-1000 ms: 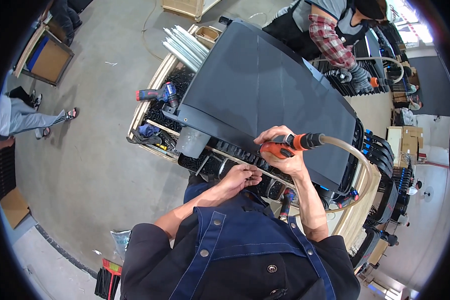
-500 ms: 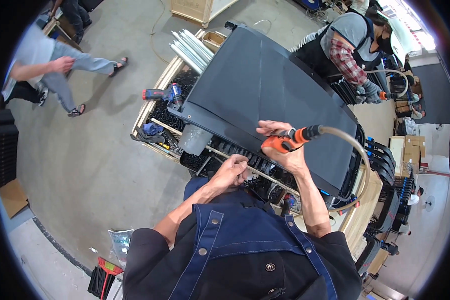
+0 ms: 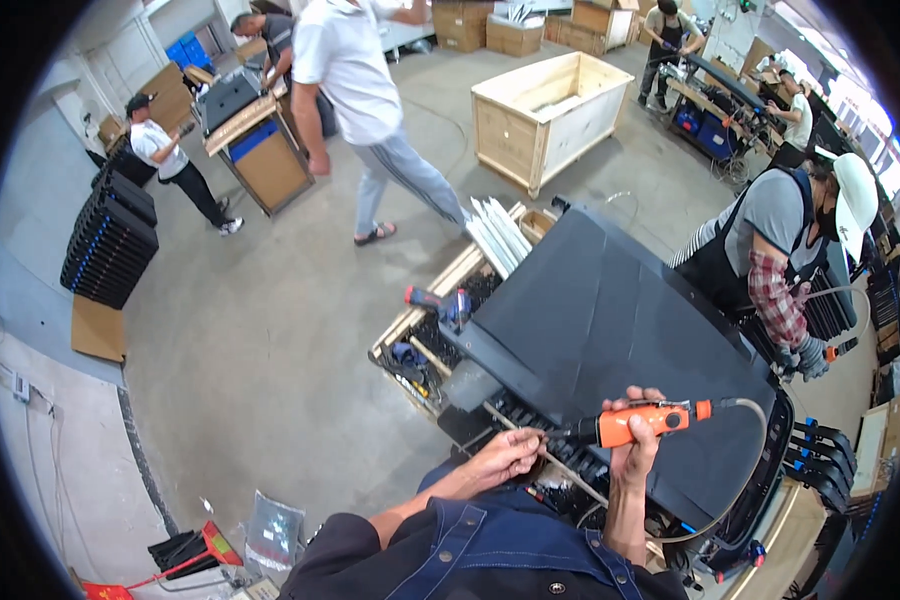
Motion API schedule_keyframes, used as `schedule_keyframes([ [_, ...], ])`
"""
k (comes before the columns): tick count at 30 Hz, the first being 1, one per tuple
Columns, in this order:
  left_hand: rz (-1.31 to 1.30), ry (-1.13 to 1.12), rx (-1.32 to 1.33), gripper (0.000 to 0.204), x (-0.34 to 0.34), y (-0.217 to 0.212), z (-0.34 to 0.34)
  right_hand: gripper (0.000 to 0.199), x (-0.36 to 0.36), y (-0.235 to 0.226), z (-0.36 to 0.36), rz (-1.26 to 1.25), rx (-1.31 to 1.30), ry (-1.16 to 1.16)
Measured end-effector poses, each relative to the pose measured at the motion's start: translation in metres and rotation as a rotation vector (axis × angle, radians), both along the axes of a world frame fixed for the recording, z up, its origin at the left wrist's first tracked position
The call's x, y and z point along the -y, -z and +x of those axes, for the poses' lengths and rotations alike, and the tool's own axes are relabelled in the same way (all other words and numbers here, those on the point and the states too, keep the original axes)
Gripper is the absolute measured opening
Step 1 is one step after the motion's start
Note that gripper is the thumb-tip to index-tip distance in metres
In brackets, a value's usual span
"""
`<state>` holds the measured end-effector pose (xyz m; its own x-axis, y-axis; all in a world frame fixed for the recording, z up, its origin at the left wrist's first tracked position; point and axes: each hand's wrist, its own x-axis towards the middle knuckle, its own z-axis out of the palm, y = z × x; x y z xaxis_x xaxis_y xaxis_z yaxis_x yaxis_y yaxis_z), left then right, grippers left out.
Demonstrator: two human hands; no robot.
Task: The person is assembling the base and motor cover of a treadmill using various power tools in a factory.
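Orange powered driver (image 3: pixel 630 424) lay horizontal in the right hand (image 3: pixel 638 440), fingers clamped round its body, tip pointing left toward the left hand (image 3: pixel 505 458). Left fingers were pinched together at the black panel (image 3: pixel 610 320)'s near edge; whatever they held was too small to tell.

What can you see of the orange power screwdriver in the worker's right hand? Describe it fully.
The orange power screwdriver has a plastic-looking orange body with dark ends. It lies nearly level, its tip pointing left toward the left hand. The right hand grips its middle from below. A pale hose leaves its rear end and loops down. It sits above the large black panel.
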<state>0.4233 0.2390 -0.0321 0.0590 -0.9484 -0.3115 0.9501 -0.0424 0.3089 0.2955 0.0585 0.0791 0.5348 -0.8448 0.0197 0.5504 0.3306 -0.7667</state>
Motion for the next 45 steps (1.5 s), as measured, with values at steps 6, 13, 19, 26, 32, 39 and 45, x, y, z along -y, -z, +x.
schedule_keyframes([
  [6,0.033,-0.017,-0.033,0.023,-0.013,0.002,0.002,0.048,-0.005,0.007,-0.001,0.108,0.027,0.035],
  [13,0.067,-0.021,0.106,0.021,-0.024,-0.011,0.032,0.048,-0.024,0.003,0.022,0.107,-0.032,0.081],
  [19,0.194,-0.292,1.118,0.017,-0.028,-0.039,0.087,0.050,-0.036,0.002,0.083,0.152,-0.110,0.159],
  [26,0.134,0.031,0.919,0.019,-0.034,-0.015,0.155,0.048,-0.045,0.000,0.137,-0.003,-0.262,0.113],
  [32,-0.058,-0.039,-0.347,0.019,-0.011,0.027,0.163,0.048,-0.061,-0.024,0.196,-0.322,-0.273,0.022],
  [39,-0.027,-0.213,-0.642,0.027,0.013,0.031,0.163,0.046,-0.059,-0.009,0.261,-0.560,-0.433,-0.261],
  [45,0.443,-0.514,0.533,0.040,-0.008,-0.032,0.208,0.042,-0.039,-0.013,0.299,-0.582,-0.496,-0.588],
])
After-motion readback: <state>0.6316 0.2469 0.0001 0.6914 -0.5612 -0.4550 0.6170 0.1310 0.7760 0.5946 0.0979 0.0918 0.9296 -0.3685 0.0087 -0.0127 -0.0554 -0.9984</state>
